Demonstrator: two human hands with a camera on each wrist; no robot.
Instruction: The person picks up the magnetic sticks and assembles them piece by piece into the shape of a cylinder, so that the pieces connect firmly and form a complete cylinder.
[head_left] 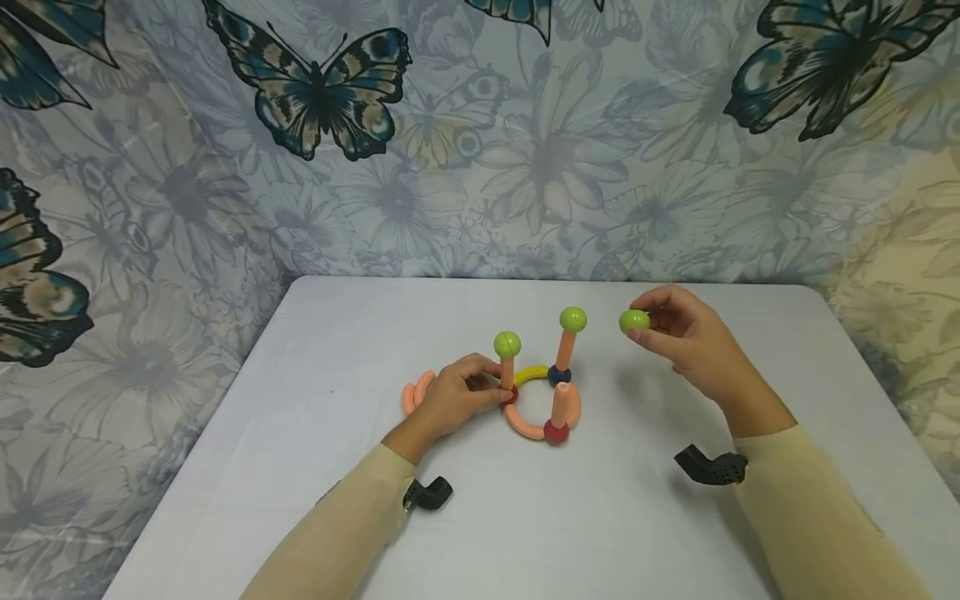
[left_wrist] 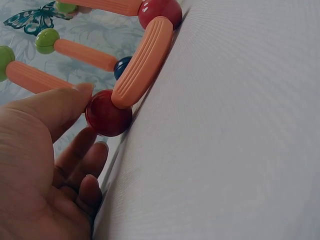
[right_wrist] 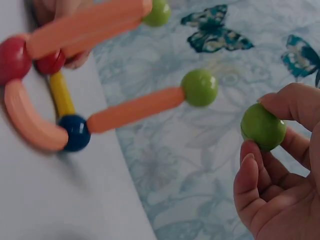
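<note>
A ring of curved rods joined by balls lies on the table, with three orange rods standing up from it. My left hand [head_left: 463,393] pinches the ring's left red ball [left_wrist: 108,113] between thumb and fingers. Green balls cap the rod above that one and the rod on the blue ball [right_wrist: 74,133]. On the front red ball [head_left: 556,431] stands an orange rod [head_left: 561,404] with a bare top. Right of the ring, my right hand [head_left: 693,346] holds a loose green ball [right_wrist: 263,127] at its fingertips, raised over the table.
Loose curved orange rods [head_left: 408,398] lie left of the ring, partly behind the left hand. The white table [head_left: 570,525] meets a butterfly-patterned cloth [head_left: 525,167] at its back edge. A black strap device [head_left: 711,465] sits on the right wrist.
</note>
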